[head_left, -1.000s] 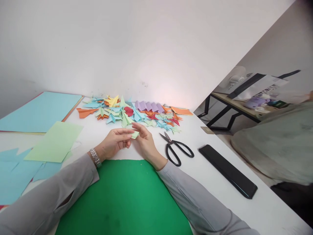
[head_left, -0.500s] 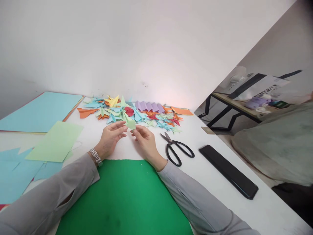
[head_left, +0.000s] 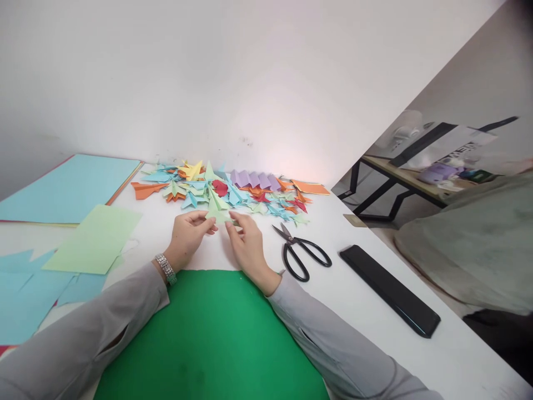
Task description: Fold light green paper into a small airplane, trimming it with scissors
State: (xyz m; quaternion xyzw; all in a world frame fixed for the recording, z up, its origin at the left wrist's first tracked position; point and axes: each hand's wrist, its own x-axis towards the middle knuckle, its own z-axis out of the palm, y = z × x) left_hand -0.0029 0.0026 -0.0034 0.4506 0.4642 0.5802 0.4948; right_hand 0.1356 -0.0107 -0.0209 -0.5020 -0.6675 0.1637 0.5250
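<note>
A small piece of light green folded paper (head_left: 219, 216) is held up between my two hands, just in front of the pile of folded paper shapes (head_left: 200, 186). My left hand (head_left: 188, 236), with a metal watch at the wrist, pinches its left side between thumb and fingers. Its right side is pinched by my right hand (head_left: 246, 244). The fingers cover part of the paper, so its exact folds are hard to make out. Below the hands lies a large green sheet (head_left: 212, 333). Black-handled scissors (head_left: 297, 250) lie open to the right of my right hand.
A long black case (head_left: 389, 291) lies on the white table's right side. To the left are a light green sheet (head_left: 95, 239), cut blue paper (head_left: 29, 300) and a stack of large sheets (head_left: 75, 189). A wall stands behind. Beyond the right edge, a person's clothing (head_left: 470, 244) shows.
The green paper has turned and now spreads wider between my fingers. My left hand has its fingers more curled, and my right hand has shifted slightly.
</note>
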